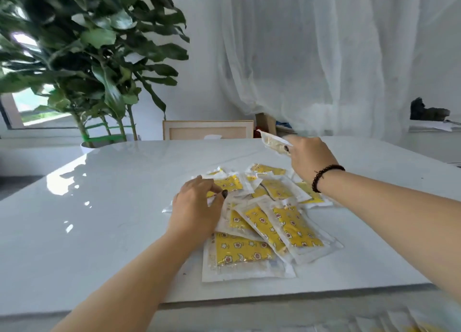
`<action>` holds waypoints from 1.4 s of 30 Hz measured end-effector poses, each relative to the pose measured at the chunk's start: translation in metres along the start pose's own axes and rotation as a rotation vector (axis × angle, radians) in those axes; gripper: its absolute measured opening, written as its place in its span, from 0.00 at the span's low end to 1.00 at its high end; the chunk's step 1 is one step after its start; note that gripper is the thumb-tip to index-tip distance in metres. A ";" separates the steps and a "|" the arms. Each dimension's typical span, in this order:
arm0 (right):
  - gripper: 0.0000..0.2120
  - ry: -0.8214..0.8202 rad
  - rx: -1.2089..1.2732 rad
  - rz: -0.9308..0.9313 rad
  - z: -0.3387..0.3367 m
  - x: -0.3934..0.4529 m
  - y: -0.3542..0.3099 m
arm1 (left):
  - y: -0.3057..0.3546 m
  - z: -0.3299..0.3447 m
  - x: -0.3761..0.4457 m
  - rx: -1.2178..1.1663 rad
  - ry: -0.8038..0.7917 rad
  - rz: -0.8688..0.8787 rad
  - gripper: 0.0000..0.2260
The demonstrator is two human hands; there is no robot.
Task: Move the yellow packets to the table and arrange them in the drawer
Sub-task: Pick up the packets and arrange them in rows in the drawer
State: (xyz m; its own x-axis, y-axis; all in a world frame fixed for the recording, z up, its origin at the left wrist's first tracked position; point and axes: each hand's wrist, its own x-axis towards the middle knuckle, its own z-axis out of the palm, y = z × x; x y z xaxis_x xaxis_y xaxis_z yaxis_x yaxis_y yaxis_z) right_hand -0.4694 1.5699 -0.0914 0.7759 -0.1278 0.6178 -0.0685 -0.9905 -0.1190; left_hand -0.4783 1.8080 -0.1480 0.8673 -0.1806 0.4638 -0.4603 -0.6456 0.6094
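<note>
A loose heap of yellow packets (262, 219) lies spread on the white table (99, 219), overlapping each other every which way, most in clear wrappers with a yellow patterned panel. The left hand (197, 207) is down on the left side of the heap, fingers curled, fingertips pinching at the edge of a packet there. The right hand (309, 157) is up above the far side of the heap, gripping a single packet (273, 142) clear of the table; that one looks pale from this angle, possibly seen from its back. A dark bead bracelet (324, 177) sits on the right wrist. Behind the table stand a leafy plant (87, 57), a white curtain (324, 44) and a light wooden frame (207, 129).
</note>
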 end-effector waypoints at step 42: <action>0.13 -0.265 1.391 0.602 -0.214 -0.223 -0.109 | 0.140 -0.178 -0.201 -0.965 -0.277 -0.473 0.09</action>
State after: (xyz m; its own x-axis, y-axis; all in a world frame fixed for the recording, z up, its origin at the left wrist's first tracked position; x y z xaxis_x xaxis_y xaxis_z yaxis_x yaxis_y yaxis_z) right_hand -0.7692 1.6960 -0.0496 0.9447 -0.3180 0.0799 0.1011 0.0507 -0.9936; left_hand -0.7506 1.8858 -0.0411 0.9513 -0.3063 -0.0348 0.0792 0.1336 0.9879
